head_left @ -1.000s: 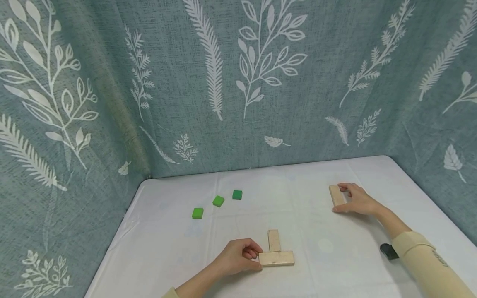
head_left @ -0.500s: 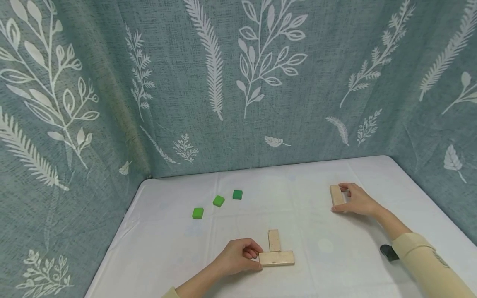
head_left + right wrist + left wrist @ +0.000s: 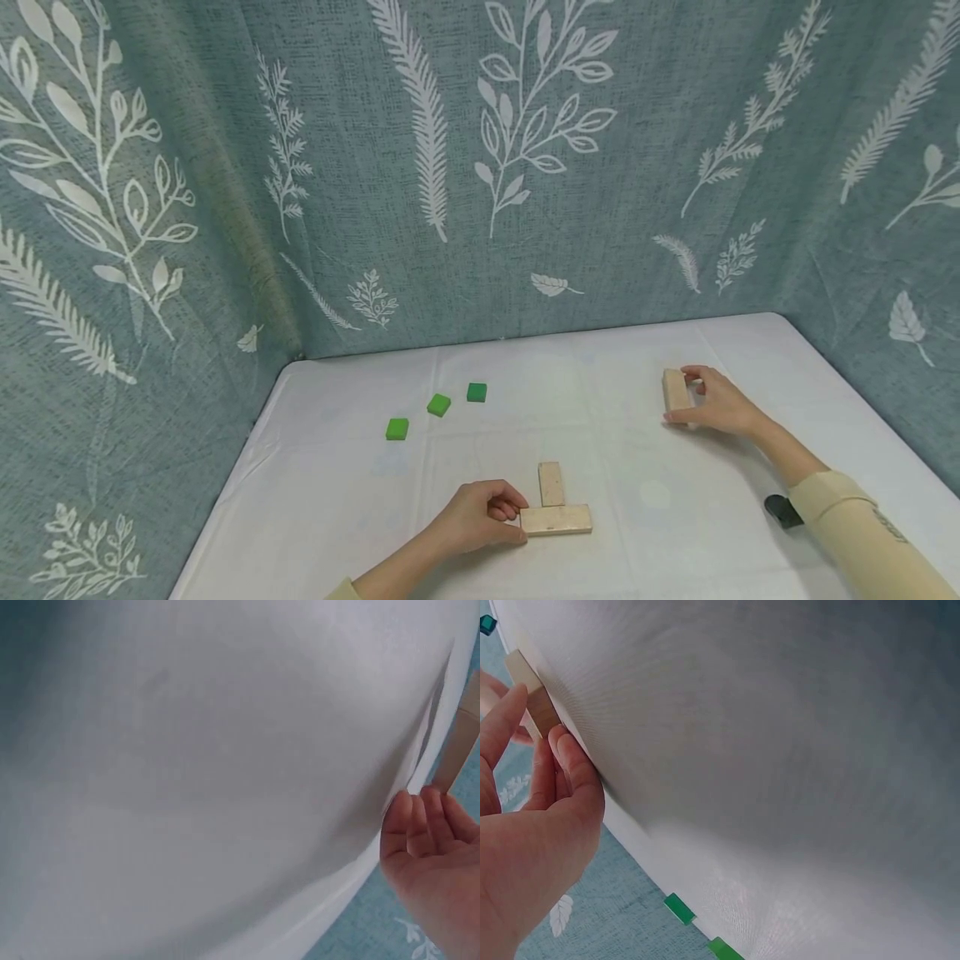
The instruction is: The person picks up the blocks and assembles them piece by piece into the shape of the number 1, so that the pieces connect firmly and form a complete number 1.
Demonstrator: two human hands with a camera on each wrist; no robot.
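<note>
My left hand (image 3: pixel 483 518) holds the left end of a flat wooden block (image 3: pixel 557 521), thumb at its near corner and forefinger at its far one. In the left wrist view, that block (image 3: pixel 532 684) shows between thumb and fingers. A second wooden block (image 3: pixel 551 484) stands end-on against its far side, making an upside-down T. Farther back on the right, my right hand (image 3: pixel 717 402) pinches a third wooden block (image 3: pixel 675 392) between thumb and fingertips at its two ends. In the right wrist view, part of this block (image 3: pixel 459 742) appears beyond the fingers (image 3: pixel 424 821).
Several small green pieces lie on the white cloth (image 3: pixel 337 500) at the back left: two light green squares (image 3: pixel 397 429) (image 3: pixel 438 405) and a darker one (image 3: pixel 476 392). A black object (image 3: pixel 783 510) sits beside the right sleeve. A patterned blue-green curtain (image 3: pixel 465 275) encloses the table.
The right-hand block has turned slightly and its far end has shifted up a little in view, with the hand following. The left hand and its two blocks stay put.
</note>
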